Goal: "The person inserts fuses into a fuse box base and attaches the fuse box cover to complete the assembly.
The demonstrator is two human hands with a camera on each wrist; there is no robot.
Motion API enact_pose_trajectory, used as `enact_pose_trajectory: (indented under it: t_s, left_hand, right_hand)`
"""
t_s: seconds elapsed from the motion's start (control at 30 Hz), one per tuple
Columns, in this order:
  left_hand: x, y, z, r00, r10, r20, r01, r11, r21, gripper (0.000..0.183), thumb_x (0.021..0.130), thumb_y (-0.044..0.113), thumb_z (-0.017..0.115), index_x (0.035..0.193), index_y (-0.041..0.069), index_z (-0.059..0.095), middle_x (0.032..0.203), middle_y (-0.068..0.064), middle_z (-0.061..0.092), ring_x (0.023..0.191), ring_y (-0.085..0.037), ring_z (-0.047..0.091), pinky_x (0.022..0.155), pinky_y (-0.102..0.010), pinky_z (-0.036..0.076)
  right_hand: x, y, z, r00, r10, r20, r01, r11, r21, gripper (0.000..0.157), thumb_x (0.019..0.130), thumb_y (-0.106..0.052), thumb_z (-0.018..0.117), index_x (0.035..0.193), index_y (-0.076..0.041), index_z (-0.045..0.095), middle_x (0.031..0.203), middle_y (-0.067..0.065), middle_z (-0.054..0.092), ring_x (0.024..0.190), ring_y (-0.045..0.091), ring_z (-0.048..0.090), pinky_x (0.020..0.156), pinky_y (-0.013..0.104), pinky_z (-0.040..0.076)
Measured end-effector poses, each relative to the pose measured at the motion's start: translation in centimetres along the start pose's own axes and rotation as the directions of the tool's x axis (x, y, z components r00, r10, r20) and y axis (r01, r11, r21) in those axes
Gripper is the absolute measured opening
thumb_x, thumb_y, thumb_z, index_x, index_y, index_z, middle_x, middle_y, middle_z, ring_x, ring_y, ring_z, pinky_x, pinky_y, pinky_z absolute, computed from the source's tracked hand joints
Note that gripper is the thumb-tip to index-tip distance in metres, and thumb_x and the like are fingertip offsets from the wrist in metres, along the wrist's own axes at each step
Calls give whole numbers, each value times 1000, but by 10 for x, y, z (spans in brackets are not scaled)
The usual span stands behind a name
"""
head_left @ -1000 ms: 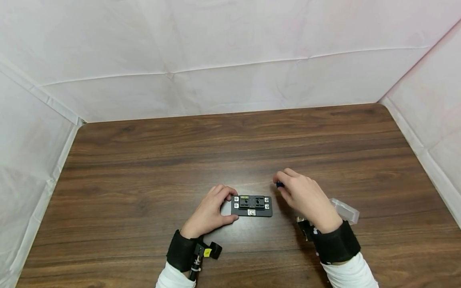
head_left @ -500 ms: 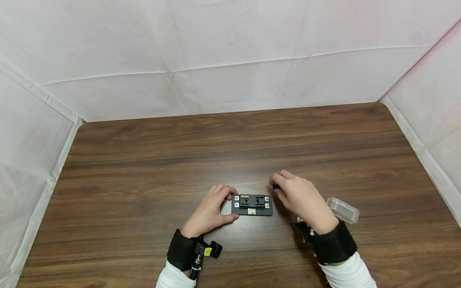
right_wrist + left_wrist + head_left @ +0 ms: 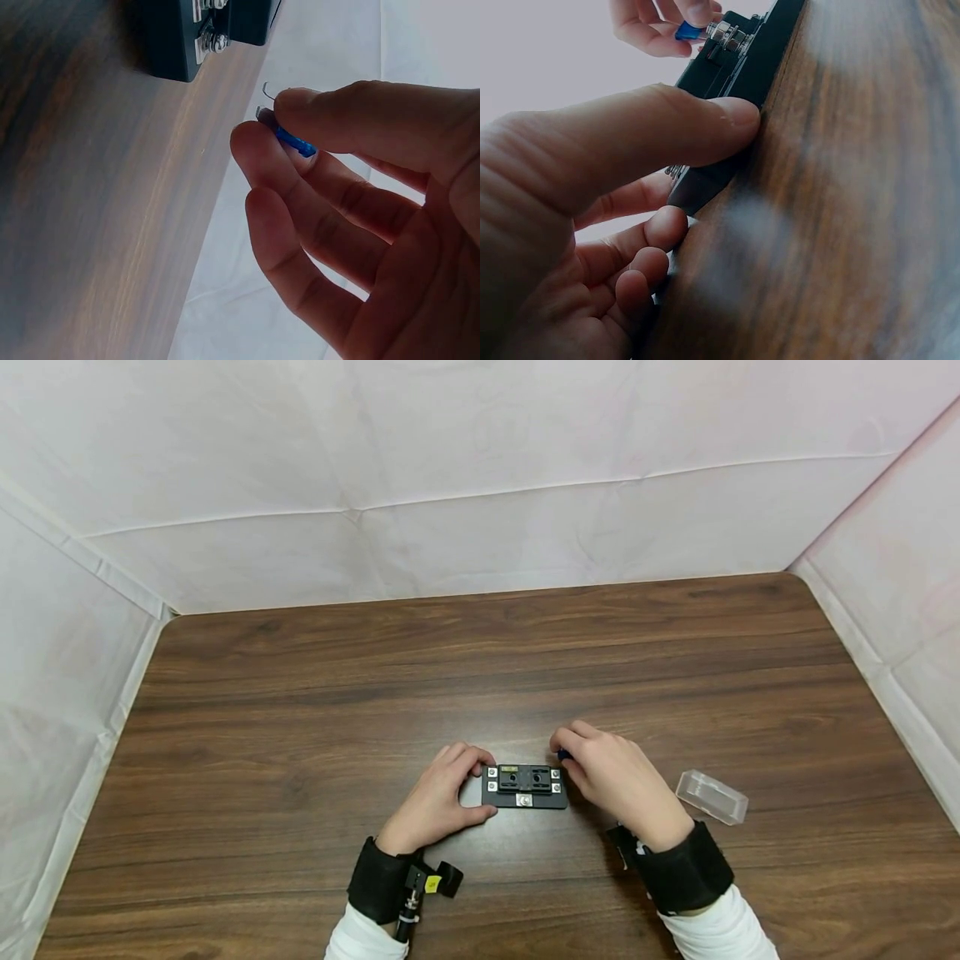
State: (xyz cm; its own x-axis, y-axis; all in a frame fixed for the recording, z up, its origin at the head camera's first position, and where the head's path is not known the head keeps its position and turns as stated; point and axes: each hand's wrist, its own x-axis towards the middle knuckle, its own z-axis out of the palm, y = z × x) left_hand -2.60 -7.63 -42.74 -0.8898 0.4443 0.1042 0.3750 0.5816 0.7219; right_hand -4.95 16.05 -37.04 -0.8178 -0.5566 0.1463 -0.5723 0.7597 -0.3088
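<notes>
Left hand, spread part-wide, grips black terminal block on table at nine o'clock end; right hand, half-curled, pinches blue connector, now brought closer to block's two o'clock corner; connector thus near screws.

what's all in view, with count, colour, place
block: one, black, on the table
table: one, brown, under the block
cloth walls: three, white, behind and beside the table
screws: five in head view, silver, on the block
label: one, yellow-green, on the block
connector: one, blue and silver, in right hand
plastic box: one, clear, right of right hand
wrist straps: two, black, above sleeves
cameras: two, black, beside the wrist straps
tag: one, yellow, at left camera
sleeves: two, white, bottom edge
left hand: one, bare, gripping the block
right hand: one, bare, pinching the connector
</notes>
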Motion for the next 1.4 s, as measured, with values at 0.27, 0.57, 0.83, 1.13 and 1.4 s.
enact_pose_trajectory:
  t_s: [0.27, 0.57, 0.83, 1.13, 1.4]
  left_hand:
    - [1, 0, 0, 1000, 7, -7, -7, 1000, 6, 46, 66, 20, 78, 106, 12, 56, 89, -1, 50, 85, -15, 42, 74, -36, 41]
    - [1, 0, 0, 1000, 10, -11, -10, 1000, 4, 46, 67, 20, 78, 107, 11, 56, 89, -1, 50, 85, -15, 42, 74, -36, 41]
    - [0, 0, 0, 1000, 8, -7, -8, 1000, -5, 45, 68, 20, 78, 106, 12, 55, 89, -2, 49, 84, -15, 41, 74, -35, 40]
    - [-2, 0, 0, 1000, 0, -2, 0, 1000, -7, 46, 69, 20, 78, 108, 11, 55, 89, -2, 49, 85, -15, 41, 74, -35, 39]
    - [-1, 0, 1, 1000, -1, -2, 1, 1000, -8, 47, 68, 20, 78, 108, 11, 55, 90, -2, 50, 85, -15, 42, 75, -36, 40]
  right_hand:
    - [1, -2, 2, 1000, 1, -4, -2, 1000, -6, 16, 76, -3, 67, 89, -12, 62, 85, 1, 63, 63, 17, 58, 53, 35, 48]
    - [2, -7, 5, 1000, -8, -6, 8, 1000, 9, 16, 77, -4, 67, 89, -13, 62, 84, 1, 63, 65, 18, 60, 53, 37, 48]
    - [2, -9, 8, 1000, -20, 1, 20, 1000, 23, 15, 78, -4, 67, 89, -12, 62, 85, 0, 62, 60, 13, 55, 52, 33, 47]
    - [2, -11, 11, 1000, -31, -3, 31, 999, 16, 15, 78, -3, 66, 89, -12, 62, 85, 0, 62, 62, 14, 56, 52, 34, 47]
    - [4, -12, 14, 999, -39, -6, 39, 999, 19, 15, 78, -3, 66, 90, -12, 62, 84, 0, 62, 63, 13, 56, 54, 34, 48]
